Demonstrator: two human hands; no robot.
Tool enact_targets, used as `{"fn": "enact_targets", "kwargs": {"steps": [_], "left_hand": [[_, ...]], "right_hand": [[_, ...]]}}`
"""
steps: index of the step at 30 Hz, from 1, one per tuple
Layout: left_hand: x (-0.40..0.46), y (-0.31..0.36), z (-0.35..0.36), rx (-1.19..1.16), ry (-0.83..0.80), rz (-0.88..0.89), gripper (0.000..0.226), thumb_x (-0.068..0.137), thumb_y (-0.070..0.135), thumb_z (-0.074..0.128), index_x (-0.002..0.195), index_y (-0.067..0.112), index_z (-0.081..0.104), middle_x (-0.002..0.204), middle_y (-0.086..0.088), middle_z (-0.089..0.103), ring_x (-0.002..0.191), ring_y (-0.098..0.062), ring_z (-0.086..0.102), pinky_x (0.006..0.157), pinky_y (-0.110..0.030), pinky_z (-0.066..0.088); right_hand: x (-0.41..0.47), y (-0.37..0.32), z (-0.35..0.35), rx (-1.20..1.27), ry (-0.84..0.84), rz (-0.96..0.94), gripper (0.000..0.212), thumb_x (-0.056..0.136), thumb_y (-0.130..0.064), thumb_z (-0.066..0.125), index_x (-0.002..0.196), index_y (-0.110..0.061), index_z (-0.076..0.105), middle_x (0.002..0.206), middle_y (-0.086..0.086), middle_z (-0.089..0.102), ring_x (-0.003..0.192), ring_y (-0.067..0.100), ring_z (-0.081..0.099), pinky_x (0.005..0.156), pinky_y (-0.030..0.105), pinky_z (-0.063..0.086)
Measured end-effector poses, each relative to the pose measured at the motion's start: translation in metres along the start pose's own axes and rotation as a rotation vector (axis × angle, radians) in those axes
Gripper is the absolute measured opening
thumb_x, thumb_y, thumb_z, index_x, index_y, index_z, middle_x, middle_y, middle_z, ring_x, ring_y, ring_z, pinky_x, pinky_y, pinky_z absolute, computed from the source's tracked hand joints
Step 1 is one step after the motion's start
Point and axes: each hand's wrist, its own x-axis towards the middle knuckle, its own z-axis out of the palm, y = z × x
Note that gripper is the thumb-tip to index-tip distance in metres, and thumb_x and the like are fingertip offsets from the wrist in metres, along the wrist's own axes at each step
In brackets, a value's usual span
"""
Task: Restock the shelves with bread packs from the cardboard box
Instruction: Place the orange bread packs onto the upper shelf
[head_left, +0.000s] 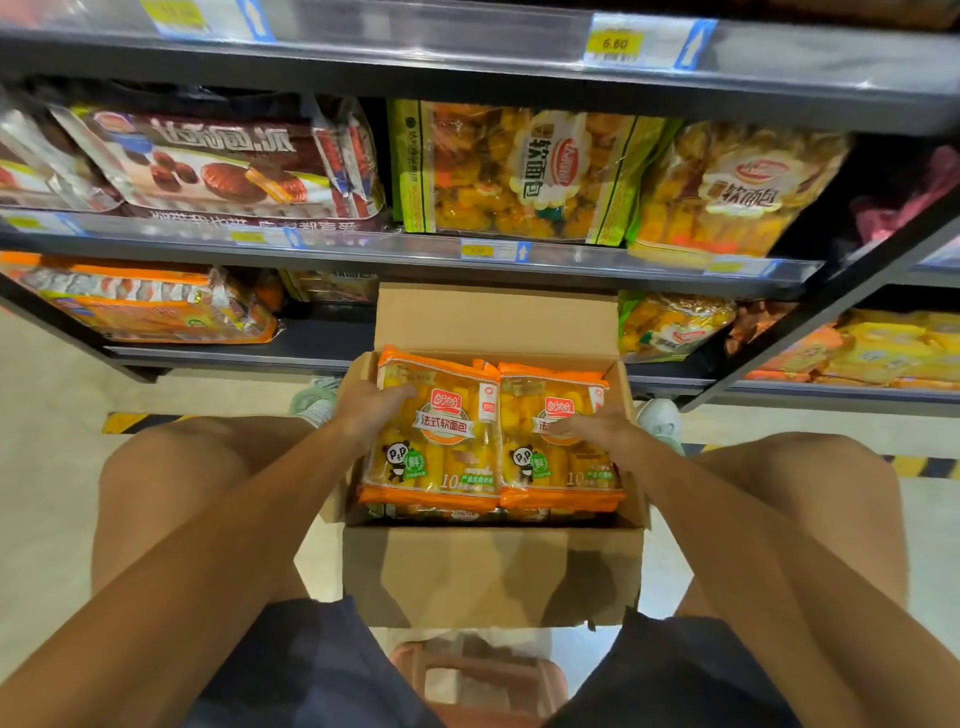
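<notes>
Reaching into the cardboard box (493, 571): left hand (371, 410) and right hand (597, 428) lie flat-fingered on two bread packs (441, 452); next, probably grip and lift to a shelf (363, 249)

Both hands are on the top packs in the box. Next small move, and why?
Probably curl the left hand around the left bread pack and lift it out. Both packs lie flat on top in the open cardboard box, and neither hand, including the right hand, visibly grips anything yet.

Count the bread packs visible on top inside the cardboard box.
2: left pack under the left hand, right pack under the right hand, side by side in the cardboard box. More seem hidden beneath.
</notes>
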Motion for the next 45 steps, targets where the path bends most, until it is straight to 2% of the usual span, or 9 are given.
{"fn": "enact_targets", "kwargs": {"steps": [8,12,16,24,32,34,38,42,45], "left_hand": [[-0.015,0.014,0.011,0.129,0.05,0.194,0.045,0.074,0.029,0.087,0.086,0.031,0.044,0.096,0.001,0.066,0.094,-0.023,0.069,0.087,-0.047,0.058],[-0.018,0.016,0.011,0.137,0.048,0.184,0.045,0.078,0.022,0.085,0.085,0.028,0.041,0.089,0.004,0.059,0.091,-0.022,0.065,0.089,-0.042,0.056],[-0.017,0.014,0.007,0.13,0.059,0.157,0.075,0.069,0.035,0.09,0.113,0.023,0.03,0.112,-0.004,0.059,0.104,-0.024,0.064,0.09,-0.045,0.056],[-0.023,0.018,0.003,0.072,-0.09,0.157,0.053,0.075,0.013,0.086,0.089,0.031,0.039,0.087,0.007,0.058,0.076,-0.011,0.059,0.061,-0.027,0.048],[-0.023,0.008,-0.016,0.115,-0.183,0.144,0.11,0.04,0.022,0.101,0.127,0.037,0.036,0.12,-0.002,0.065,0.108,-0.026,0.067,0.09,-0.051,0.057],[-0.027,0.005,-0.017,0.117,-0.151,0.179,0.099,0.052,0.014,0.098,0.129,0.032,0.039,0.12,-0.002,0.065,0.108,-0.024,0.066,0.088,-0.047,0.058],[-0.036,0.013,-0.017,0.12,-0.124,0.254,0.083,0.058,0.015,0.096,0.123,0.027,0.045,0.113,0.001,0.067,0.101,-0.02,0.068,0.084,-0.042,0.059],[-0.047,0.026,-0.028,0.074,-0.081,0.332,0.075,0.056,0.03,0.098,0.118,0.024,0.056,0.106,0.005,0.073,0.097,-0.016,0.072,0.089,-0.044,0.058],[-0.065,0.052,-0.038,-0.029,-0.107,0.448,0.063,0.066,0.022,0.093,0.121,0.022,0.063,0.102,0.008,0.076,0.091,-0.005,0.073,0.075,-0.022,0.06]], "right_hand": [[-0.008,0.002,-0.004,-0.04,-0.08,0.051,0.099,0.062,-0.053,0.089,0.143,-0.018,0.045,0.144,0.008,0.053,0.132,0.034,0.05,0.104,0.05,0.045],[0.002,0.007,-0.006,-0.029,-0.144,0.042,0.111,0.034,-0.058,0.093,0.133,-0.023,0.057,0.135,0.004,0.062,0.124,0.029,0.057,0.104,0.051,0.047],[0.0,0.004,-0.004,0.07,-0.14,0.019,0.078,0.054,-0.028,0.098,0.123,-0.017,0.065,0.124,0.004,0.068,0.116,0.028,0.062,0.103,0.049,0.049],[-0.012,0.003,-0.011,0.294,-0.097,-0.052,0.075,0.058,-0.038,0.096,0.122,-0.015,0.064,0.119,0.006,0.071,0.108,0.026,0.068,0.097,0.046,0.053],[-0.018,-0.004,-0.009,0.339,-0.188,-0.115,0.086,0.052,-0.042,0.099,0.127,-0.018,0.063,0.113,0.005,0.074,0.098,0.023,0.073,0.091,0.048,0.058],[-0.014,-0.004,-0.005,0.304,-0.188,-0.125,0.111,0.036,-0.047,0.103,0.132,-0.019,0.055,0.114,0.003,0.073,0.097,0.023,0.074,0.086,0.047,0.06],[-0.049,-0.022,-0.013,0.279,-0.087,-0.279,0.056,0.065,-0.025,0.094,0.114,-0.023,0.067,0.109,-0.001,0.074,0.093,0.015,0.07,0.075,0.031,0.056],[-0.073,-0.033,-0.05,0.303,0.03,-0.419,0.059,0.065,-0.025,0.094,0.116,-0.024,0.065,0.106,-0.006,0.074,0.094,0.012,0.07,0.075,0.03,0.055],[-0.097,-0.038,-0.091,0.34,0.12,-0.549,0.059,0.066,-0.024,0.093,0.116,-0.026,0.063,0.104,-0.01,0.074,0.091,0.002,0.07,0.081,0.028,0.057]]}}
